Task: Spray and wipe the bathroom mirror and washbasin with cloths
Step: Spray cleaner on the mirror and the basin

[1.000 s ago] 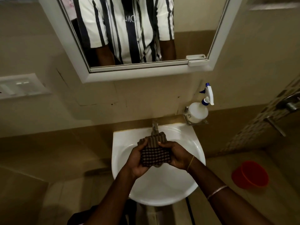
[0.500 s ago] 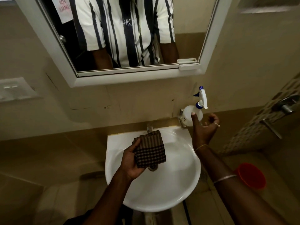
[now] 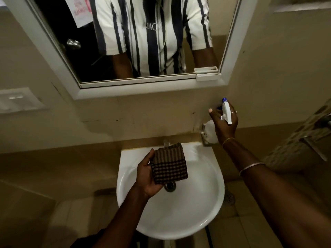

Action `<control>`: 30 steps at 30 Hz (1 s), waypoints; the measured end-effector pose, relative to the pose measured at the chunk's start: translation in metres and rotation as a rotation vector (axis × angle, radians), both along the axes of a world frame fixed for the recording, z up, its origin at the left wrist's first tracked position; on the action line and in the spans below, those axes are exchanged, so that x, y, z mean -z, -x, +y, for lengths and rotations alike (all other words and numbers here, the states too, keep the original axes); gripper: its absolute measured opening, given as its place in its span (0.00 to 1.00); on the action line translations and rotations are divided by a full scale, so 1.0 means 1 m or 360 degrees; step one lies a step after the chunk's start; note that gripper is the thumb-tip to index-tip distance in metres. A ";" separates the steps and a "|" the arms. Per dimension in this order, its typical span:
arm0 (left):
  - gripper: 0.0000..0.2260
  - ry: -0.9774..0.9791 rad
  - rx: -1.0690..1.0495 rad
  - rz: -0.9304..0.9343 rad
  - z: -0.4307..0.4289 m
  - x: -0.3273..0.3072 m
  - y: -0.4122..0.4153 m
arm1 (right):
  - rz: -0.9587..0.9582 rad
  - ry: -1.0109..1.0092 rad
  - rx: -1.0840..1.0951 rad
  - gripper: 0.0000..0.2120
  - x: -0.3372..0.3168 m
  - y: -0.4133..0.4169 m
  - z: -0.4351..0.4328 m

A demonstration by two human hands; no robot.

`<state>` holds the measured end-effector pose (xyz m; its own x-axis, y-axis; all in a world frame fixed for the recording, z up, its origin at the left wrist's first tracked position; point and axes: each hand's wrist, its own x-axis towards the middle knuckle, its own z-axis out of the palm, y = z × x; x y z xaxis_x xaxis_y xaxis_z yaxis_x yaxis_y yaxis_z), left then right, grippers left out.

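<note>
Holding a folded brown checked cloth (image 3: 169, 163) above the white washbasin (image 3: 179, 215), the left hand (image 3: 146, 176) lies palm up, its thumb along the cloth's left edge and its fingers tucked beneath, so the grip is closed on the cloth. The cloth hangs over the basin's back half and hides most of the tap (image 3: 166, 141); the drain (image 3: 170, 186) peeps out just below it. The right hand (image 3: 223, 125) reaches to the wall past the basin's back right corner, back toward the camera, its grip closed about the neck of the spray bottle (image 3: 226, 111), with the thumb standing out to the left. Only the white spray head and a pale part of the body show; the hand covers the rest, and whether the bottle rests in its metal holder (image 3: 204, 139) cannot be told. Above, the mirror (image 3: 231, 51) is cut off at the top edge.
</note>
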<state>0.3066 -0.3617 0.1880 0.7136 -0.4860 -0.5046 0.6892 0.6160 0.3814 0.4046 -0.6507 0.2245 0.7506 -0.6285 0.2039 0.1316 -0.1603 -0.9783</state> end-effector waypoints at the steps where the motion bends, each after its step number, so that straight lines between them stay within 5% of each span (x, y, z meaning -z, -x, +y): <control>1: 0.27 -0.0004 0.0004 -0.0002 -0.001 -0.001 -0.001 | 0.0018 0.0011 0.0006 0.24 0.002 0.000 -0.001; 4: 0.27 -0.0033 -0.0006 -0.0003 -0.001 -0.003 -0.006 | 0.0039 0.0126 0.0049 0.15 0.007 -0.002 0.000; 13: 0.33 -0.0020 0.0020 -0.0125 0.015 -0.004 -0.010 | 0.0069 0.0130 -0.0091 0.18 -0.031 0.054 0.038; 23: 0.41 0.0039 -0.0010 -0.0240 0.036 0.006 -0.041 | 0.0543 -0.0025 -0.0492 0.23 0.005 0.167 0.163; 30: 0.40 -0.0011 -0.0022 -0.0224 0.039 0.003 -0.039 | 0.0743 -0.0050 -0.0503 0.17 0.025 0.176 0.212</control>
